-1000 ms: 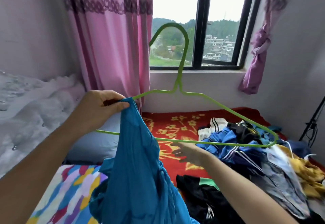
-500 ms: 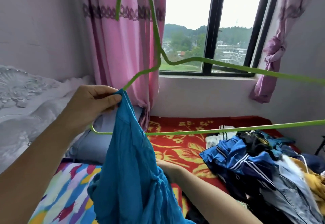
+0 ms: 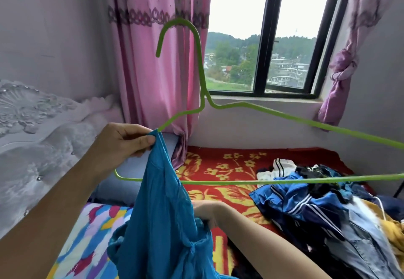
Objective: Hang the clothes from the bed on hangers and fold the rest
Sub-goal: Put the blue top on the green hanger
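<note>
- Head view: my left hand [image 3: 122, 141] pinches the top of the blue shirt [image 3: 161, 213] and one arm of the green hanger [image 3: 218, 182] together, up in the air.
- My right hand [image 3: 205, 211] is low, against the bunched bottom of the shirt. Its fingers hide in the cloth, so I cannot tell if it grips.
- The shirt hangs down from the left hand, over the bed [image 3: 218, 158].
- What could go wrong: the pinch is small. If it slips, I think the shirt will drop onto the bed.
- The hanger is thin and sticks far out to the right. It could tip, or catch on the pile [image 3: 306, 202] of clothes below.
- The shirt is bunched, so the other hanger arm may go into the wrong hole.
</note>
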`<state>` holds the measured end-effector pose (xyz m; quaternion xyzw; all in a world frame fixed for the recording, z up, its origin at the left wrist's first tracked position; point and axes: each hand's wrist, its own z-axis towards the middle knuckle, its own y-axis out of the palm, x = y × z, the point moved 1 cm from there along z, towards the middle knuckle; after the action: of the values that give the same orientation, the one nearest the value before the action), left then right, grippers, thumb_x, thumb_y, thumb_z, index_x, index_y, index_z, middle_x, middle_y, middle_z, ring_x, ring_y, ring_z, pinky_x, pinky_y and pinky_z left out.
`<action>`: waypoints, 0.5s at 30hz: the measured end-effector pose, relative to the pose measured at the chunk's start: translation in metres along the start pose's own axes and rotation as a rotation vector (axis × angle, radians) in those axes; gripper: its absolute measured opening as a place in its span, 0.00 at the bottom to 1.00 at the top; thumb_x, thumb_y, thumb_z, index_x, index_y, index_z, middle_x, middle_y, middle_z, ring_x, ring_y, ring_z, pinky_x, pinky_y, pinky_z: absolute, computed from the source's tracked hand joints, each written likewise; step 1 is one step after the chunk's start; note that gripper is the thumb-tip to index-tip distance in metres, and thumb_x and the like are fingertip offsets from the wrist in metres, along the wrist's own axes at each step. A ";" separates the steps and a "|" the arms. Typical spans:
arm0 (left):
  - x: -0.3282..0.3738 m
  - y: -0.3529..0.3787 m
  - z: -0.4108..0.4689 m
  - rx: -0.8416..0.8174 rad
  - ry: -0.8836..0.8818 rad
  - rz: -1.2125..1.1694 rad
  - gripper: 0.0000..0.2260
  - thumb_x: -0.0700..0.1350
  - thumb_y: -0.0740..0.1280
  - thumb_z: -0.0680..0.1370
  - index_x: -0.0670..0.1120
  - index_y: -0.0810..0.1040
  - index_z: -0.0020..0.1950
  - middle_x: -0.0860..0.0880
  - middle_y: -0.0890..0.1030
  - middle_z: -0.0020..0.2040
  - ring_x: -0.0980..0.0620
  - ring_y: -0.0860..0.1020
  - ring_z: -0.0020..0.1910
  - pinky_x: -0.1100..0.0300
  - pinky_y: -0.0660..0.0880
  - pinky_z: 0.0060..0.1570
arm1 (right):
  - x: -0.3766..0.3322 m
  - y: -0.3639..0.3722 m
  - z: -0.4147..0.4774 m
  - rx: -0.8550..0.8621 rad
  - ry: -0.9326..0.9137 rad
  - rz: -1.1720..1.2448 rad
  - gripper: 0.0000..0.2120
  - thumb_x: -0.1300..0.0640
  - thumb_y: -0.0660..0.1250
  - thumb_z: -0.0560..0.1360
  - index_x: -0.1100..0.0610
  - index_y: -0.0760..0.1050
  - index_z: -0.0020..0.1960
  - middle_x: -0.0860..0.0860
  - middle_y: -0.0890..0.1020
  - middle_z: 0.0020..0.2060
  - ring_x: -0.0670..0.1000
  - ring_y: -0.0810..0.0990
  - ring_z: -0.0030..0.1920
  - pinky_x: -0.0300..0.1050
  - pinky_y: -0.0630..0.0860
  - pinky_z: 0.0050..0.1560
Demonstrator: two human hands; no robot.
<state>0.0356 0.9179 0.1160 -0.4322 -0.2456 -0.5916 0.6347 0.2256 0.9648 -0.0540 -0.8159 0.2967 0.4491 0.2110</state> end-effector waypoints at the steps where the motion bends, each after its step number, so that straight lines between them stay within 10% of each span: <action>1: -0.001 0.000 0.000 -0.008 0.003 0.012 0.22 0.31 0.67 0.72 0.59 0.85 0.35 0.54 0.80 0.27 0.60 0.73 0.25 0.71 0.71 0.27 | 0.004 -0.001 -0.002 -0.006 -0.008 -0.001 0.10 0.68 0.58 0.77 0.63 0.73 0.56 0.53 0.78 0.45 0.45 0.79 0.39 0.38 0.78 0.42; 5: -0.008 -0.010 -0.003 0.012 0.006 0.052 0.23 0.30 0.67 0.71 0.60 0.84 0.33 0.53 0.80 0.26 0.60 0.73 0.24 0.71 0.71 0.26 | 0.009 -0.024 -0.023 0.252 -0.163 0.258 0.09 0.66 0.62 0.75 0.57 0.74 0.38 0.50 0.78 0.33 0.45 0.76 0.32 0.38 0.73 0.37; 10: -0.033 -0.028 -0.007 0.096 -0.067 0.009 0.24 0.29 0.65 0.72 0.59 0.84 0.32 0.51 0.81 0.28 0.56 0.75 0.28 0.70 0.74 0.29 | 0.031 -0.071 -0.059 0.415 -0.436 0.735 0.03 0.62 0.58 0.76 0.58 0.68 0.44 0.56 0.83 0.35 0.51 0.80 0.32 0.44 0.72 0.40; 15: -0.050 -0.013 0.001 0.069 -0.102 -0.046 0.23 0.30 0.65 0.73 0.57 0.85 0.33 0.52 0.82 0.29 0.60 0.77 0.28 0.71 0.76 0.32 | 0.041 -0.056 -0.057 0.381 -0.103 0.078 0.21 0.39 0.62 0.74 0.53 0.70 0.57 0.50 0.78 0.35 0.44 0.75 0.24 0.36 0.70 0.25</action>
<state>0.0145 0.9471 0.0787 -0.4339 -0.3078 -0.5742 0.6223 0.3151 0.9589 -0.0559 -0.7252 0.3964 0.4339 0.3588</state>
